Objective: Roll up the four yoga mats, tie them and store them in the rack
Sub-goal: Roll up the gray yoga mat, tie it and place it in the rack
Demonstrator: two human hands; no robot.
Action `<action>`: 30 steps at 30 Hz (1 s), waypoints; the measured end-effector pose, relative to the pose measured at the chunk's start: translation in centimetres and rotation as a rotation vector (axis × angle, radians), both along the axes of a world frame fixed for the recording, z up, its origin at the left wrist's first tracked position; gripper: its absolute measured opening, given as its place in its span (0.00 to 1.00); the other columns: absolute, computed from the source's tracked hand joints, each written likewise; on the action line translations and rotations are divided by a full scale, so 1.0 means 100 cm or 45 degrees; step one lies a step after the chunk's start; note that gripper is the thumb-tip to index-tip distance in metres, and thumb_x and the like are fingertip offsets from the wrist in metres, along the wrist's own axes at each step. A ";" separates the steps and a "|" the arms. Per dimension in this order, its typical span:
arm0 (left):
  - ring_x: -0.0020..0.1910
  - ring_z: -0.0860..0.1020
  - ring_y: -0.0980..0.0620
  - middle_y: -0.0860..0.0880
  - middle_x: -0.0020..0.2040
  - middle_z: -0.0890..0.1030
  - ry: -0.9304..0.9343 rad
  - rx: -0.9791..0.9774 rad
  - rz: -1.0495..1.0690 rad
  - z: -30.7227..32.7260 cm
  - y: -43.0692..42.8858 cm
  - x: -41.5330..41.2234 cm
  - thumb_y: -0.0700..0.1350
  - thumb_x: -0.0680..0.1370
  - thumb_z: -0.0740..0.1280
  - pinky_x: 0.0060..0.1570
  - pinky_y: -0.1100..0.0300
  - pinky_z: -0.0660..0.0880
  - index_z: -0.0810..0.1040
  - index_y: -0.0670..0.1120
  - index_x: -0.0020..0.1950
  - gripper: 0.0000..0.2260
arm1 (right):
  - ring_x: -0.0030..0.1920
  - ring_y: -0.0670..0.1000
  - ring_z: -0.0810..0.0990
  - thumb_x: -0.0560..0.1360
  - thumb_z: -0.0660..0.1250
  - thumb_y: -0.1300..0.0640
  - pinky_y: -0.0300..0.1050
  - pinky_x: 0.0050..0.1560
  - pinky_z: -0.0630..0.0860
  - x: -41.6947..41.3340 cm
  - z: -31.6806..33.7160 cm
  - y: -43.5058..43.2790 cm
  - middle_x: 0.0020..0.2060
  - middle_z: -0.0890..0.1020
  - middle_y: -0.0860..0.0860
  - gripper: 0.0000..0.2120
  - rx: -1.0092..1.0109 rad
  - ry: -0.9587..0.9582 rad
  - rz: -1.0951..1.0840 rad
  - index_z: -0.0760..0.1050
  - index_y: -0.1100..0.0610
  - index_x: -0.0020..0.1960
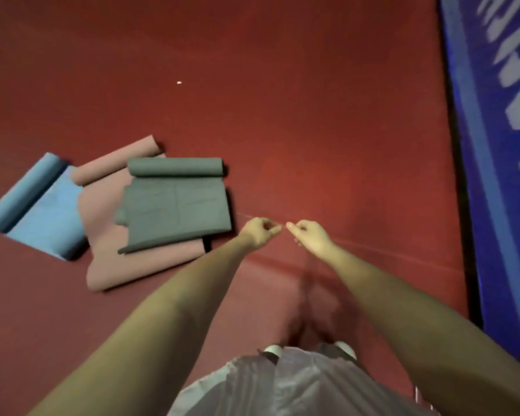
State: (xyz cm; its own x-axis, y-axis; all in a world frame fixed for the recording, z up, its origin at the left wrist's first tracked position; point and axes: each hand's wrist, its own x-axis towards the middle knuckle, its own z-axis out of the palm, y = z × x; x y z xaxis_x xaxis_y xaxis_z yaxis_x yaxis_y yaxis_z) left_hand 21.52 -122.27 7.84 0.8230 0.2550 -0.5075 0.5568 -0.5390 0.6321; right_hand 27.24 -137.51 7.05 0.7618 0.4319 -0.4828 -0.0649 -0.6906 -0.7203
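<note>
Three half-unrolled yoga mats lie overlapped on the red floor at the left. The grey mat [174, 205] is on top, its far end rolled. Under it lies the pink mat [102, 211], and the blue mat [42, 205] is farthest left. Right of the grey mat, both my arms reach forward. My left hand [260, 231] and my right hand [308, 235] are close together, each pinching a thin pale string [246, 216] that trails off to the left. A fourth mat and the rack are out of view.
Red floor [282, 85] stretches ahead and around the mats. A blue padded wall or banner [499, 175] with pale lettering runs down the right side. My shoes [273, 349] and light clothing show at the bottom. A small white speck [179, 82] lies far ahead.
</note>
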 end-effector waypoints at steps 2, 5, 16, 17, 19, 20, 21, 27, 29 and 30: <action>0.58 0.78 0.47 0.44 0.56 0.81 0.019 0.018 0.130 0.000 0.041 -0.016 0.51 0.79 0.65 0.55 0.60 0.70 0.79 0.40 0.59 0.16 | 0.38 0.54 0.75 0.78 0.61 0.45 0.53 0.48 0.76 0.002 -0.001 0.045 0.39 0.80 0.61 0.22 0.006 -0.014 0.133 0.77 0.65 0.46; 0.55 0.79 0.41 0.39 0.54 0.82 0.044 0.009 0.295 -0.007 0.091 -0.034 0.52 0.79 0.64 0.45 0.60 0.70 0.80 0.39 0.56 0.17 | 0.36 0.54 0.74 0.78 0.61 0.47 0.51 0.45 0.74 0.004 0.001 0.101 0.35 0.77 0.57 0.19 0.014 -0.073 0.319 0.74 0.61 0.38; 0.55 0.79 0.44 0.39 0.52 0.82 0.025 0.002 0.713 -0.015 0.229 -0.016 0.49 0.80 0.64 0.42 0.63 0.66 0.80 0.38 0.56 0.15 | 0.38 0.53 0.74 0.80 0.59 0.48 0.45 0.41 0.68 0.074 -0.002 0.276 0.35 0.77 0.55 0.17 -0.043 -0.076 0.779 0.72 0.59 0.39; 0.56 0.78 0.44 0.39 0.53 0.82 0.019 -0.005 0.751 -0.012 0.241 -0.010 0.49 0.80 0.64 0.44 0.62 0.67 0.81 0.38 0.56 0.15 | 0.38 0.53 0.75 0.80 0.59 0.49 0.45 0.42 0.68 0.084 0.000 0.291 0.35 0.77 0.54 0.16 -0.034 -0.059 0.797 0.73 0.59 0.41; 0.56 0.78 0.45 0.40 0.54 0.82 0.012 -0.012 0.829 -0.010 0.264 0.004 0.48 0.80 0.65 0.47 0.61 0.68 0.80 0.39 0.57 0.14 | 0.37 0.53 0.75 0.80 0.58 0.49 0.44 0.42 0.69 0.105 -0.003 0.320 0.32 0.76 0.52 0.16 -0.050 -0.054 0.830 0.73 0.60 0.42; 0.55 0.79 0.45 0.40 0.54 0.82 0.003 -0.023 0.877 -0.010 0.276 0.011 0.48 0.80 0.65 0.47 0.62 0.68 0.80 0.39 0.57 0.14 | 0.38 0.53 0.75 0.81 0.58 0.49 0.44 0.42 0.69 0.116 -0.006 0.336 0.31 0.76 0.52 0.17 -0.063 -0.060 0.842 0.73 0.60 0.41; 0.54 0.79 0.46 0.39 0.55 0.82 -0.009 -0.048 0.936 -0.012 0.288 0.017 0.48 0.80 0.65 0.46 0.62 0.68 0.80 0.38 0.57 0.14 | 0.38 0.54 0.75 0.81 0.58 0.48 0.46 0.44 0.71 0.125 -0.010 0.350 0.32 0.76 0.52 0.17 -0.070 -0.064 0.847 0.73 0.60 0.41; 0.55 0.79 0.43 0.37 0.54 0.82 -0.008 -0.156 1.115 -0.032 0.347 0.026 0.48 0.79 0.66 0.52 0.59 0.72 0.81 0.37 0.56 0.14 | 0.39 0.54 0.76 0.80 0.57 0.47 0.49 0.48 0.75 0.141 -0.032 0.426 0.37 0.79 0.55 0.18 -0.117 -0.031 0.953 0.74 0.60 0.43; 0.51 0.80 0.45 0.37 0.54 0.82 -0.005 -0.179 1.125 -0.041 0.371 0.025 0.48 0.79 0.66 0.49 0.61 0.70 0.81 0.37 0.56 0.14 | 0.39 0.53 0.76 0.80 0.57 0.47 0.47 0.46 0.73 0.139 -0.039 0.455 0.36 0.78 0.54 0.18 -0.140 -0.018 0.995 0.74 0.60 0.42; 0.49 0.79 0.47 0.38 0.53 0.82 -0.003 -0.185 1.124 -0.045 0.385 0.025 0.48 0.79 0.66 0.48 0.61 0.70 0.81 0.38 0.56 0.14 | 0.39 0.53 0.76 0.80 0.57 0.47 0.46 0.45 0.73 0.138 -0.042 0.470 0.36 0.78 0.53 0.18 -0.147 -0.011 1.002 0.73 0.59 0.42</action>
State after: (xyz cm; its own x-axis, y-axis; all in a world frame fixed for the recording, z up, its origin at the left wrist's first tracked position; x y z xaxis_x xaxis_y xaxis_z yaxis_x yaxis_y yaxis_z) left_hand 24.04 -83.74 3.34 0.3586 0.7293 -0.5827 0.7294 0.1706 0.6625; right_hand 41.08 -90.49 2.82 0.2577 0.7924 -0.5529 0.4785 -0.6018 -0.6394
